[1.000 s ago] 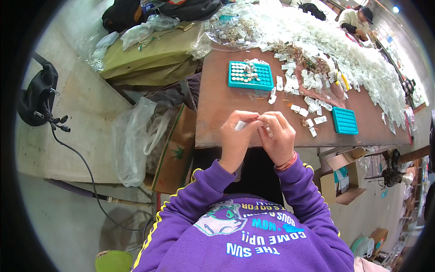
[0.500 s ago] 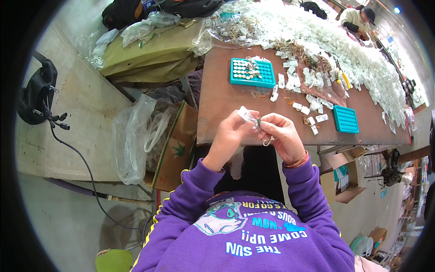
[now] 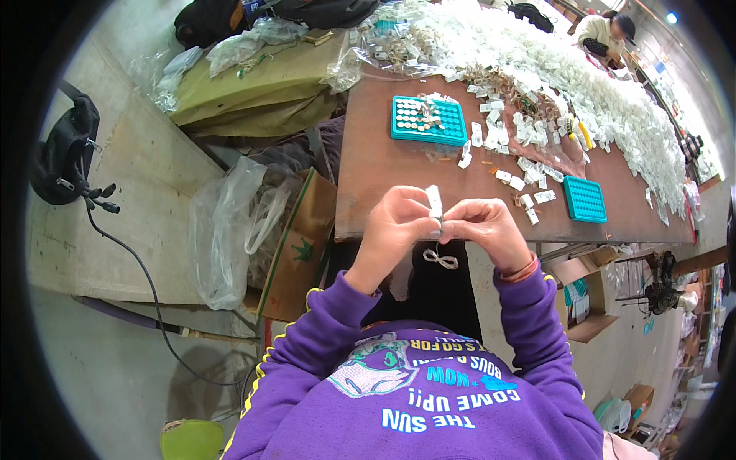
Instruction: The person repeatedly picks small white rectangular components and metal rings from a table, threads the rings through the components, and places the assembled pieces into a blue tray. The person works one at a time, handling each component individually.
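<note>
Brown surface (image 3: 368,165) bears translucent plastic heap (image 3: 606,111). Near its front edge, left hand (image 3: 392,226) and right hand (image 3: 489,228), grips closed, together pinch small white piece (image 3: 435,199); looped cord (image 3: 441,259) hangs below.

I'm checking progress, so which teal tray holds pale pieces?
The left teal tray. Pale round pieces sit in it, whereas the right teal tray shows plain teal throughout.
</note>
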### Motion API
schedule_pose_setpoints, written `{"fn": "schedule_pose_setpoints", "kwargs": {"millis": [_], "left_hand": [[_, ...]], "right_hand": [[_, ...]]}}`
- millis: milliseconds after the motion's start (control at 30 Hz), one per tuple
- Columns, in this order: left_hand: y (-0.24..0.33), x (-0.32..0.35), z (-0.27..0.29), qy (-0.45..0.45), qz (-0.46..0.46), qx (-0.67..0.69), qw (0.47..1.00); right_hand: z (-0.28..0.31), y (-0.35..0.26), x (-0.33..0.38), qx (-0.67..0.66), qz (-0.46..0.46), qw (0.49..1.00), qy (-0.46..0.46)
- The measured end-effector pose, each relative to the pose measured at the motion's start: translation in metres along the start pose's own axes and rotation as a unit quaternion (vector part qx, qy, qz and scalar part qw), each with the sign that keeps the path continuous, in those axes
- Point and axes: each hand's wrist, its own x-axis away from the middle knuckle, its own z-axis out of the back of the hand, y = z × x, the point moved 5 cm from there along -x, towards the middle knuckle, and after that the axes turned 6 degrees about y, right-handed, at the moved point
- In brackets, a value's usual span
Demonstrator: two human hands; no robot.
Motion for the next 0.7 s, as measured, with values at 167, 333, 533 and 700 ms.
{"fn": "schedule_pose_setpoints", "kwargs": {"millis": [167, 333, 533, 700], "left_hand": [[0.015, 0.003, -0.007, -0.09, -0.004, -0.027, 0.996], [0.025, 0.004, -0.017, -0.212, 0.027, -0.019, 0.977], [0.028, 0.002, -0.021, -0.138, -0.01, 0.06, 0.989], [0.024, 0.007, -0.02, 0.033, -0.113, 0.045, 0.992]], "right_hand": [[0.004, -0.01, 0.003, 0.052, -0.015, 0.996, -0.07], [-0.002, 0.0, 0.003, -0.013, -0.057, 0.99, -0.129], [-0.013, 0.011, 0.004, -0.227, -0.002, 0.969, -0.094], [-0.003, 0.005, 0.011, -0.072, 0.097, 0.989, 0.081]]}}
